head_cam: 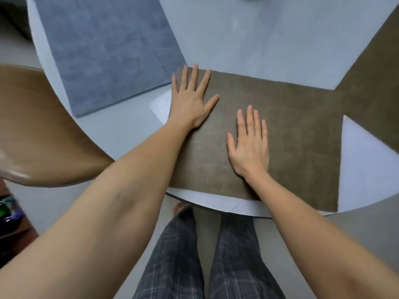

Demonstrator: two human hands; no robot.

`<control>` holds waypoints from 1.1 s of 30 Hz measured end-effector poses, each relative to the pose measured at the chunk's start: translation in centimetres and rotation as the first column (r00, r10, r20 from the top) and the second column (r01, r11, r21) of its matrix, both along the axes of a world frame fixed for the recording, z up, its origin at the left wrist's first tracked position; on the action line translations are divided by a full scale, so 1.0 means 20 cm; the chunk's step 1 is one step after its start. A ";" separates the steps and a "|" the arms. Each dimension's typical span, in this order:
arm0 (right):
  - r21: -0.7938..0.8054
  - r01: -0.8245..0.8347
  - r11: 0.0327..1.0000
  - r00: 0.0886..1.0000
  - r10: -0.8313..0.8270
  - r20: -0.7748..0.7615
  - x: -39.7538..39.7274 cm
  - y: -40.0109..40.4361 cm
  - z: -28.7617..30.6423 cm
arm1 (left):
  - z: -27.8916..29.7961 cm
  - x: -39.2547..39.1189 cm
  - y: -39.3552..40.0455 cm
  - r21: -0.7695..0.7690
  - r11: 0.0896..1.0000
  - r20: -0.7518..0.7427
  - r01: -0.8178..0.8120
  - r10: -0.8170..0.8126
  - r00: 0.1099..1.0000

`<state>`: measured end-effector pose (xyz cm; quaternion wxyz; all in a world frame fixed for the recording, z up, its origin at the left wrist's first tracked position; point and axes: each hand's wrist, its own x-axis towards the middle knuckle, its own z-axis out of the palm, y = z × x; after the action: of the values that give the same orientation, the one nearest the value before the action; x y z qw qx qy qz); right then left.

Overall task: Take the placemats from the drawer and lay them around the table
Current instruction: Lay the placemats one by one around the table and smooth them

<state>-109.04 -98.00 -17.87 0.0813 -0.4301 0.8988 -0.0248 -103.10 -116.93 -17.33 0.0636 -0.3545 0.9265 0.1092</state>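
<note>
While both palms lie flat on it, the brown placemat (287, 134) sits at the near edge of the round pale worktop (248, 39), directly in front of the person, its right end meeting a second brown placemat (371, 67) that runs off toward the far right. It looks thin, light and fairly limp, with a fine woven texture that probably gives some friction against the smooth surface; I judge it slides best under a flat, spread palm and lifts most easily pinched at a corner or along a free edge. The left hand (191, 98) presses the mat's far-left corner with fingers straight and fanned; the right hand (250, 145) rests mid-mat, fingers straight and together. Neither grip closes on anything. A blue-grey placemat (103, 46) lies to the left, just apart from the brown one. A wooden chair back (43, 130) curves beside the worktop's left edge.
</note>
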 end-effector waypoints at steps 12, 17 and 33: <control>-0.012 0.213 0.977 0.977 -0.213 0.023 0.29 0.03 0.00 | -0.01 0.49 0.40 -0.021 0.991 -0.072 0.128 -0.130 0.989; -0.080 0.193 0.978 0.981 -0.193 0.010 0.36 0.07 -0.01 | -0.04 0.56 0.47 -0.036 0.987 -0.089 0.157 -0.159 0.983; 0.039 0.268 0.963 0.963 -0.268 0.001 0.17 0.78 -0.01 | 0.06 0.64 0.52 -0.032 0.994 0.121 0.104 -0.100 0.988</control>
<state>-105.70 -82.38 -18.07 0.0882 -0.3028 0.9488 -0.0195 -90.38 -106.48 -16.19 0.1173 -0.3137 0.9399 0.0667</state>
